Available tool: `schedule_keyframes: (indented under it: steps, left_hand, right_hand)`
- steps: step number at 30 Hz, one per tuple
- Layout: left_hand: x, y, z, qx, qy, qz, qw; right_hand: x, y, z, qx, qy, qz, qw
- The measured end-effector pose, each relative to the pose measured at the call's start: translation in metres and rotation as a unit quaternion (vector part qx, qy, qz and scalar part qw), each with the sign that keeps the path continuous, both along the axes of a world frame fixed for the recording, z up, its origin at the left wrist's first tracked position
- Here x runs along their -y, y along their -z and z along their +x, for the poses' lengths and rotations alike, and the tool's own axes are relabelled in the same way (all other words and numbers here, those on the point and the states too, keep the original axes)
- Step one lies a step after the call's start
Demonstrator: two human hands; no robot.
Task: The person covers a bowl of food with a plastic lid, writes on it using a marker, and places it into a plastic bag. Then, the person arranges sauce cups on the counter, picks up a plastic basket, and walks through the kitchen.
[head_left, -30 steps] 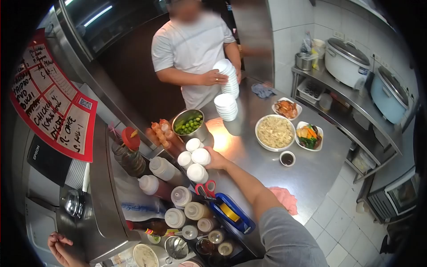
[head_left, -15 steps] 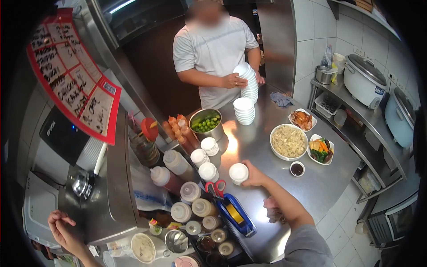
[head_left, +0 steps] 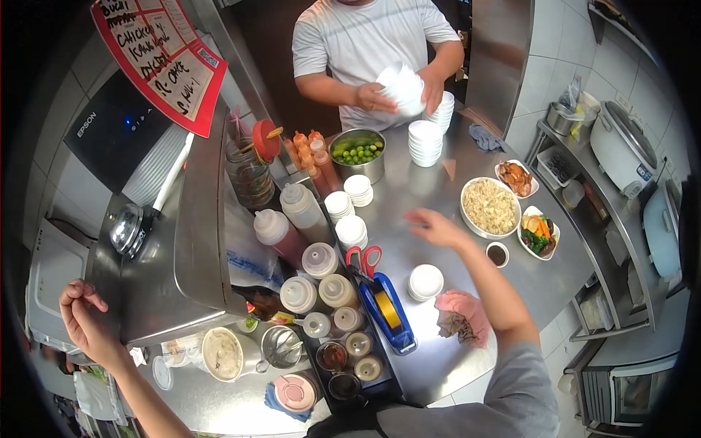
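My right hand (head_left: 437, 228) is over the steel table, fingers spread and holding nothing. Below it in the view, a small stack of white cups (head_left: 426, 282) stands beside a pink cloth (head_left: 466, 318). Three more small white stacks, one of them the nearest stack (head_left: 351, 231), are left of my right hand, by the sauce bottles. My left hand (head_left: 82, 312) is raised at the far left, its fingers loosely curled and apart, with nothing in it. A bowl of rice (head_left: 491, 207) lies to the right of my right hand.
Across the table a person (head_left: 372, 55) holds white bowls (head_left: 401, 89) near a bowl stack (head_left: 426, 143). A pot of green fruit (head_left: 358, 152), red scissors (head_left: 364, 259), a blue tape dispenser (head_left: 389, 314), a sauce cup (head_left: 497, 254) and a metal bell (head_left: 127, 230) are around.
My right hand took one small white stack from the group, set it down near the pink cloth and let go. The other person has lifted some bowls, leaving others standing. The view has shifted.
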State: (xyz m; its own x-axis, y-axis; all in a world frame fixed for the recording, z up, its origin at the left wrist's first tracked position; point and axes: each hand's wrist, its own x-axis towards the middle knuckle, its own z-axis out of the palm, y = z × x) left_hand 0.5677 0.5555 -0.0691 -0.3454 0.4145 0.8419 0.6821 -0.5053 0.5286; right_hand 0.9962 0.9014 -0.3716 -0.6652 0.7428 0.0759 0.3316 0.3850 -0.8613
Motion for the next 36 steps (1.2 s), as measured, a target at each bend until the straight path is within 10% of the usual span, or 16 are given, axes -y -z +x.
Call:
schedule_keyframes:
  steps: [4, 16, 29, 36]
  left_hand:
    - [-0.001, -0.001, 0.004, -0.019, -0.027, -0.002, 0.999]
    - [-0.001, -0.002, 0.008, -0.049, -0.12, -0.009, 0.992]
    - [-0.001, 0.0, 0.007, -0.026, -0.06, 0.005, 0.998]
    - [-0.002, -0.001, 0.009, -0.036, -0.074, 0.005, 0.997]
  right_hand:
    - [-0.025, -0.002, -0.094, 0.052, -0.03, -0.234, 0.97]
    - [-0.049, 0.009, -0.148, 0.252, -0.233, -0.306, 0.888]
    - [-0.034, -0.005, 0.018, 0.269, -0.17, -0.324, 0.891]
    - [-0.052, -0.041, -0.03, 0.169, -0.131, -0.133, 0.968]
